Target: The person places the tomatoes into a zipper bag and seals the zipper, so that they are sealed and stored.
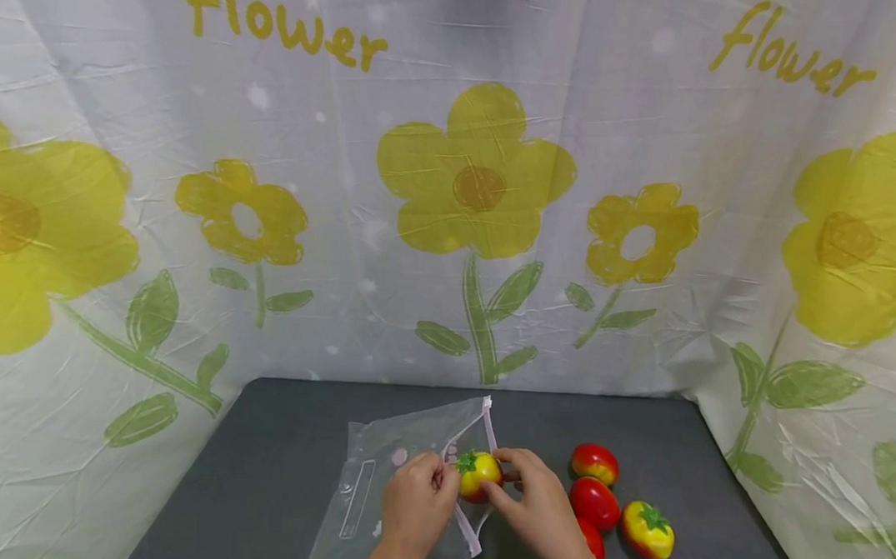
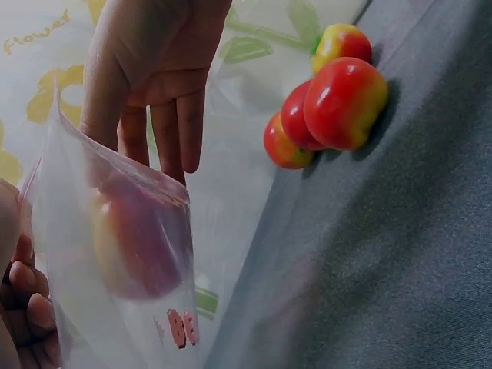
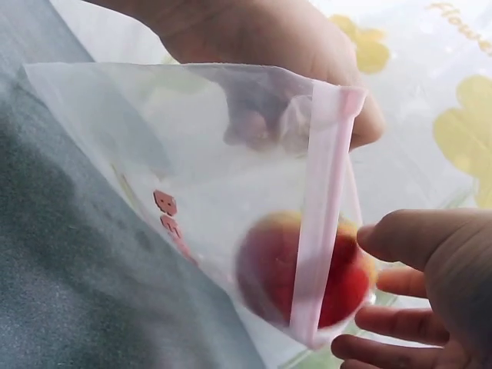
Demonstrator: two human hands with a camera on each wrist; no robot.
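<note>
My left hand (image 1: 417, 505) grips one side of the mouth of a clear plastic zip bag (image 1: 368, 476) that has a pale pink slider strip. A toy fruit (image 1: 477, 474), red and yellow with a green leafy top, sits in the bag's mouth. In the right wrist view, this fruit shows mostly behind the film and strip. Beside the opening is my right hand (image 1: 532, 504), its thumb tip right at the fruit. Its other fingers (image 2: 165, 134) reach down loosely straight in the left wrist view, their tips above most of the fruit.
Several more toy fruits lie on the dark grey table (image 1: 275, 455) to the right: a red and yellow one (image 1: 594, 463), a red one (image 1: 594, 503), a partly hidden one (image 1: 593, 540) and a leafy-topped one (image 1: 648, 530). A flower-printed curtain (image 1: 357, 309) surrounds the table.
</note>
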